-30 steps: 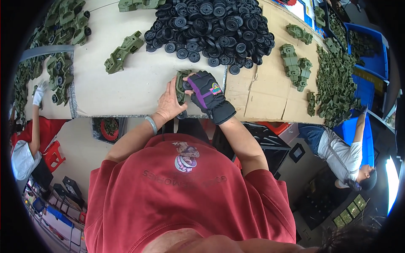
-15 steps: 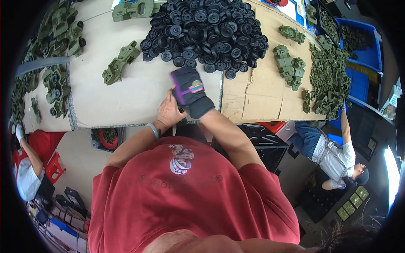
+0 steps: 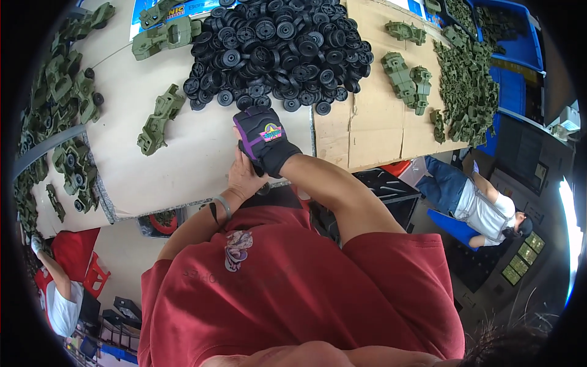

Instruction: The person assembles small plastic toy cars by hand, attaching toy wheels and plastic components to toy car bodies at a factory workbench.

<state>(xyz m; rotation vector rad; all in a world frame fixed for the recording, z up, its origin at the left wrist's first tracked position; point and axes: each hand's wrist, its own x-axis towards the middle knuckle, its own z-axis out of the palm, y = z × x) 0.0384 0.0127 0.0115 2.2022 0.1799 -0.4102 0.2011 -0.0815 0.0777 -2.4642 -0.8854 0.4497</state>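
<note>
My right hand (image 3: 264,137), in a black and purple glove, presses over my bare left hand (image 3: 244,177) near the table's front edge. Both look closed, fingers curled inward and largely covered by the glove. A small dark round part shows below my left hand; most of whatever I hold is hidden. Just beyond the glove lies a large heap of black toy wheels (image 3: 275,52). Left of my hands a green plastic toy vehicle body (image 3: 161,119) rests alone on the table (image 3: 195,156).
Green vehicle bodies, some with wheels, crowd the left side (image 3: 67,92). At the right lie a few larger green bodies (image 3: 400,76) and a pile of small green parts (image 3: 468,92). Blue bins (image 3: 510,37) stand beyond. Two people work at the far left and right.
The view has shifted, moving the table's contents leftward. My hands stay together near the edge; the gloved hand has turned slightly, its back now facing up more.
</note>
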